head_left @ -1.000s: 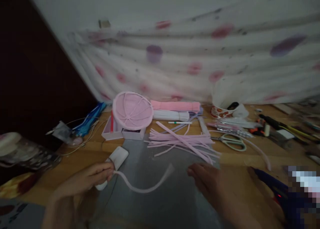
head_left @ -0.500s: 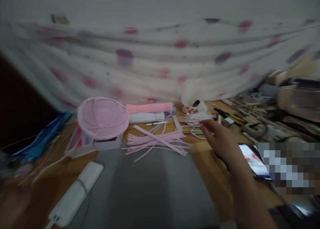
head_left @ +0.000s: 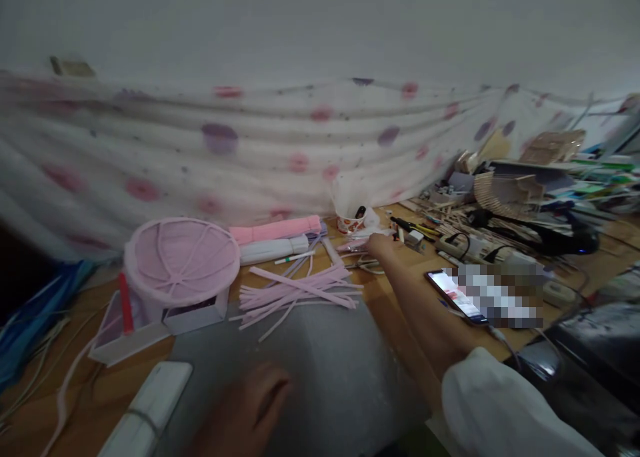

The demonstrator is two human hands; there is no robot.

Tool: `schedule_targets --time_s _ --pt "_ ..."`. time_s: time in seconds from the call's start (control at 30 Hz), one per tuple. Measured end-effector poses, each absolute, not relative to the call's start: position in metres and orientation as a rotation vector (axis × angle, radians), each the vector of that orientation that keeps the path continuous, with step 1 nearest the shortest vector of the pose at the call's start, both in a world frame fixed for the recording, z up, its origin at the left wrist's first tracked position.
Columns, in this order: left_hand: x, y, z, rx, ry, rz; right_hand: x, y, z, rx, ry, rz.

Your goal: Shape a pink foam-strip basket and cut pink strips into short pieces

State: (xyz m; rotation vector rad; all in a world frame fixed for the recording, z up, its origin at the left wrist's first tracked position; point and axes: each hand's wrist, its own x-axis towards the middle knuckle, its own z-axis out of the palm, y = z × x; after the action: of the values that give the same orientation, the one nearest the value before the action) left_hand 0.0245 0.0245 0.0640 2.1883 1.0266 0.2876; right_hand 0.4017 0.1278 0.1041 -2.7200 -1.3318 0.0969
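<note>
Leftmost, a crumpled blue bag (head_left: 45,324) lies beside loose cords and a pale strip (head_left: 63,404) on the wooden table (head_left: 55,370). Next comes a pale open box (head_left: 133,354) with a red stick (head_left: 126,304) in it; a pink dome-shaped piece (head_left: 180,260) rests over it, covering part of it. Nearer stands a banded white block (head_left: 147,407). The left hand (head_left: 250,404), blurred, is loosely curled above the grey mat (head_left: 340,364); whether it has hold of anything cannot be told. Beyond it, pink strips (head_left: 300,290) lie crisscrossed at the mat's far edge, in front of pink and white bundles. The right hand (head_left: 381,245) reaches to the clear packets (head_left: 353,246), near the scissors (head_left: 370,265); its finger opening and any hold are unclear. A printed cup (head_left: 349,224) stands just behind, pliers (head_left: 417,228) just right, then a lit phone (head_left: 457,297) beside the forearm.
</note>
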Motion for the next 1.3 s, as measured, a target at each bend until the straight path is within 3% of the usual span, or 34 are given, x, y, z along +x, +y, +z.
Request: schedule_targets --time_s 0.1,0.23,0.4,0.6,0.83,1.0,1.13,1.3 --pt "0.078 0.044 0.055 2.291 0.852 0.127 0.408 0.129 0.118 -2.781 -1.108 0.142" --pt "0.121 0.084 0.035 2.353 0.773 0.186 0.418 0.124 0.156 -2.640 -1.016 0.126" --pt "0.143 0.129 0.024 2.418 0.841 0.303 0.415 0.089 0.202 -2.152 -1.155 0.271" --pt "0.153 0.154 0.022 2.492 0.859 0.321 0.391 0.036 0.208 -1.518 -1.277 0.642" --pt "0.128 0.139 0.045 2.308 1.064 0.505 0.374 -0.021 0.177 -1.153 -1.182 0.750" --pt "0.109 0.039 0.059 1.991 1.137 0.681 0.332 -0.059 0.124 -1.034 -0.952 0.648" --pt "0.115 -0.044 0.059 1.517 1.104 0.918 0.282 -0.077 0.072 -1.039 -1.003 1.060" --pt "0.116 -0.068 0.055 1.346 1.190 1.038 0.237 -0.103 0.025 -1.142 -1.185 1.550"
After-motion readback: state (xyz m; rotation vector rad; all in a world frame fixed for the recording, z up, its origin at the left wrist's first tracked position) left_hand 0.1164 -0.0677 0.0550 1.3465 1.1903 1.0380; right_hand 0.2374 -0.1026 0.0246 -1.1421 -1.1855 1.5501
